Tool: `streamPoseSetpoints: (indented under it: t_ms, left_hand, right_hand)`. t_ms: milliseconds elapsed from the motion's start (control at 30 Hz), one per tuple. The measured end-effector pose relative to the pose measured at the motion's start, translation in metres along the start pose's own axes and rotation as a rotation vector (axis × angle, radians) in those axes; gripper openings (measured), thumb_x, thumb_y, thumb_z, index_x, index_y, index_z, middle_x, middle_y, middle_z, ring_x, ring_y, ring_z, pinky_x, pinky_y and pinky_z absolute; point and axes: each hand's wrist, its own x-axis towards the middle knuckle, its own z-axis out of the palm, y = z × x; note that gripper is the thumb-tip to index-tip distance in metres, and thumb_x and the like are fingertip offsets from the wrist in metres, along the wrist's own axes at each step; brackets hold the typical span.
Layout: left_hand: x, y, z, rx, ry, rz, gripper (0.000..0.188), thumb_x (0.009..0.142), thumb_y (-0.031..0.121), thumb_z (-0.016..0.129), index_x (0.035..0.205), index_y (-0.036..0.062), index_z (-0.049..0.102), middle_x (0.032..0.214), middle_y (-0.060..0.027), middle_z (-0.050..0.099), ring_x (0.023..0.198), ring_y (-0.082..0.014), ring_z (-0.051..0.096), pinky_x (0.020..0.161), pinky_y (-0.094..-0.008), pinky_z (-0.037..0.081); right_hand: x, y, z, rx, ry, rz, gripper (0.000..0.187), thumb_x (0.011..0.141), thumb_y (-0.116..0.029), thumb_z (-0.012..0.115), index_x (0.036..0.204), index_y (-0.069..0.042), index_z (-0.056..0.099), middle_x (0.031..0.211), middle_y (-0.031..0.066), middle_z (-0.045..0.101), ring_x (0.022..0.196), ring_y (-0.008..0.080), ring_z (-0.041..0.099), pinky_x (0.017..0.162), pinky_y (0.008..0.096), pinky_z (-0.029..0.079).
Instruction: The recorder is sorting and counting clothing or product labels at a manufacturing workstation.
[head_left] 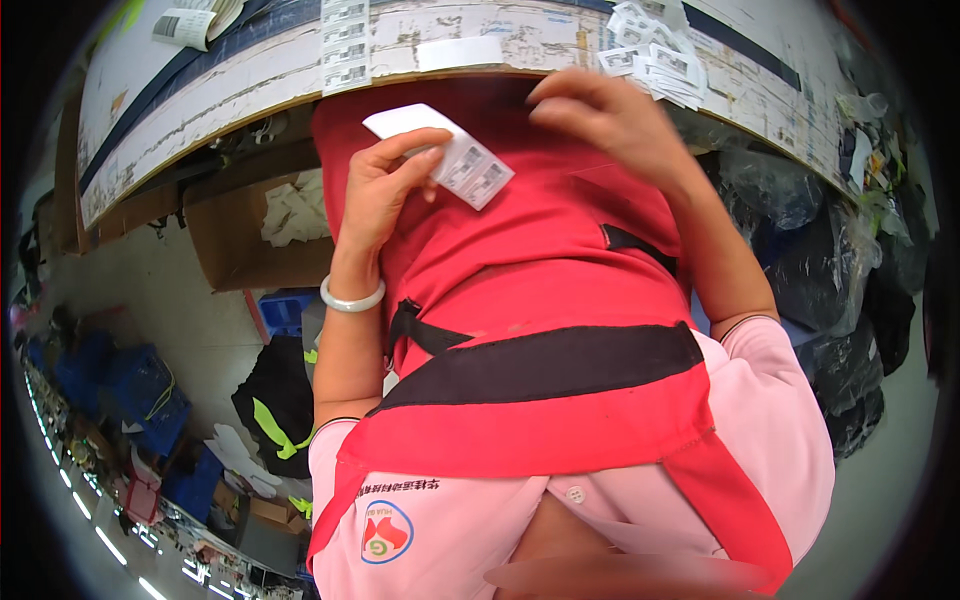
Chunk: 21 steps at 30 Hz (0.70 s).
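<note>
My left hand [392,178] pinches a white strip of printed labels [478,172] between thumb and fingers, over the red apron [540,220] I wear. The strip slants down to the right, and its upper end curls. My right hand [605,115] is by the table's front edge, slightly smeared by motion. Its fingers point left, bent but apart, with nothing seen in them. Just beyond it lies a loose pile of cut labels [672,68] on the table. Another label strip [345,45] hangs toward the front edge, left of the middle.
The worn white table [250,90] spans the top of the view. A blank white slip [460,52] lies on it. Below left stands a cardboard box [225,235] with pale scraps. Blue crates [150,400] are farther left. Dark plastic-wrapped bundles [825,260] crowd the right side.
</note>
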Motion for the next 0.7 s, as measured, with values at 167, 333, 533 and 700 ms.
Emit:
streamPoseSetpoints:
  t_ms: [167, 333, 533, 700]
  left_hand:
    - [0.000, 0.008, 0.008, 0.026, 0.031, 0.087, 0.022, 0.088, 0.007, 0.066, 0.108, -0.0023, 0.068, 0.094, -0.0056, 0.068, 0.076, -0.0087, 0.061, 0.066, -0.0194, 0.048]
    - [-0.003, 0.001, 0.001, 0.129, -0.019, 0.025, 0.023, 0.085, 0.007, 0.070, 0.105, -0.0048, 0.069, 0.089, -0.0041, 0.069, 0.079, -0.0072, 0.061, 0.069, -0.0189, 0.048]
    - [0.000, -0.006, -0.003, 0.128, -0.056, 0.033, 0.023, 0.089, 0.015, 0.068, 0.099, -0.0058, 0.070, 0.084, -0.0041, 0.068, 0.072, -0.0074, 0.060, 0.064, -0.0209, 0.048]
    - [0.009, -0.012, -0.027, 0.046, -0.027, 0.002, 0.058, 0.097, 0.048, 0.050, 0.087, -0.0057, 0.070, 0.076, -0.0103, 0.068, 0.068, -0.0140, 0.063, 0.065, -0.0232, 0.050]
  right_hand:
    - [0.012, -0.006, 0.047, 0.289, -0.290, 0.203, 0.018, 0.089, -0.016, 0.066, 0.095, 0.001, 0.065, 0.078, 0.0030, 0.064, 0.066, 0.0066, 0.057, 0.060, 0.0212, 0.047]
    - [0.015, -0.006, 0.062, 0.486, -0.159, 0.313, 0.017, 0.090, -0.015, 0.065, 0.093, 0.002, 0.065, 0.079, 0.0046, 0.065, 0.065, 0.0064, 0.058, 0.058, 0.0221, 0.049]
    - [0.024, 0.007, 0.067, 0.135, -0.011, -0.151, 0.014, 0.091, -0.015, 0.064, 0.095, -0.001, 0.066, 0.083, 0.0018, 0.064, 0.070, 0.0066, 0.058, 0.065, 0.0211, 0.050]
    - [0.042, -0.006, 0.042, 0.284, 0.028, 0.146, 0.016, 0.091, -0.017, 0.064, 0.095, -0.001, 0.066, 0.079, 0.0009, 0.063, 0.066, 0.0051, 0.058, 0.058, 0.0188, 0.048]
